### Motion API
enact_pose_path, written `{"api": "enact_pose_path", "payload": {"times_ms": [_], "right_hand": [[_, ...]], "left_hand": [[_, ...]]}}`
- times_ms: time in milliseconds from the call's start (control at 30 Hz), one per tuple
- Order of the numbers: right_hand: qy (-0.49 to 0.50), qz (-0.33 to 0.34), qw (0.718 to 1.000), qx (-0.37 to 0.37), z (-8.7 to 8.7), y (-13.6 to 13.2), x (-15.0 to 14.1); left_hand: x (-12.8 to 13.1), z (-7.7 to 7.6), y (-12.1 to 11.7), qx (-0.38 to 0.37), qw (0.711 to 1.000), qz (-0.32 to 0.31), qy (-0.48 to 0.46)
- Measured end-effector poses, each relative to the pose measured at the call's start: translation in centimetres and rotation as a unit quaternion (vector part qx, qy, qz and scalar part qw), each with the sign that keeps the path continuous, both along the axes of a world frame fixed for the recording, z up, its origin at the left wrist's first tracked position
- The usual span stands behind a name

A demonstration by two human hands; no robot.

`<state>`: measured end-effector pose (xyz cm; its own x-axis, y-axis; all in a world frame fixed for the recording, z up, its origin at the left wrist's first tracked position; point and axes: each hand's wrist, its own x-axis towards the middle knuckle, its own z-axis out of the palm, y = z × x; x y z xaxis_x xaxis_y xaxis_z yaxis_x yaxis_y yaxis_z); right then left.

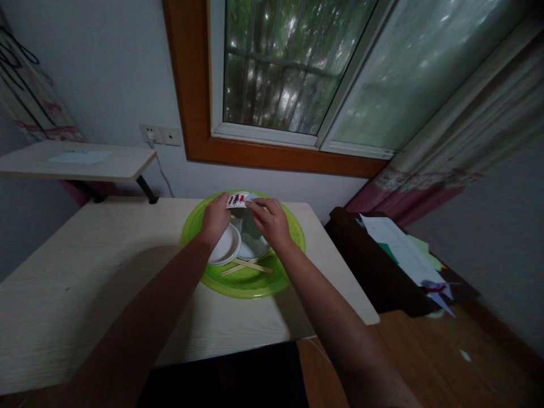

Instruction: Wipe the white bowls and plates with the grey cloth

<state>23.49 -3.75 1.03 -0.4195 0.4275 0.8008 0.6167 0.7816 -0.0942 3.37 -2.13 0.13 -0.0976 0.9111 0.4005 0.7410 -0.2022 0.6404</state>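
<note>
My left hand [216, 218] is closed on the left end of a small white packet [235, 200] with red and dark print, held over a round green plastic tray [250, 283]. My right hand [272, 222] pinches at the packet's right end, where a pale grey corner shows between thumb and fingers. White round bowls [224, 249] rest on the tray beneath my left hand. Wooden chopsticks [250, 264] lie crossed in front of them. Between my wrists a greyish round dish [250, 248] shows, partly covered by a dim grey thing I cannot name.
The tray stands on a pale wooden table [140, 300] against the wall below a window [276, 73]. A raised shelf [85, 161] with a paper sheet is at the left. Papers [399, 249] lie on a dark brown piece of furniture [361, 266] to the right.
</note>
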Motion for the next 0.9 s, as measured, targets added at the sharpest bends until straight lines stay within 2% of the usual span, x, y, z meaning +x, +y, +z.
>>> {"api": "enact_pose_path", "payload": {"times_ms": [533,900], "right_hand": [[-0.009,-0.002,1.000,-0.007,-0.17,0.22,-0.02],[-0.010,0.002,1.000,0.001,0.20,-0.11,-0.02]], "left_hand": [[-0.20,-0.47,0.34,0.013,1.000,-0.003,0.010],[-0.12,-0.14,-0.04,0.017,1.000,0.002,0.007]]}}
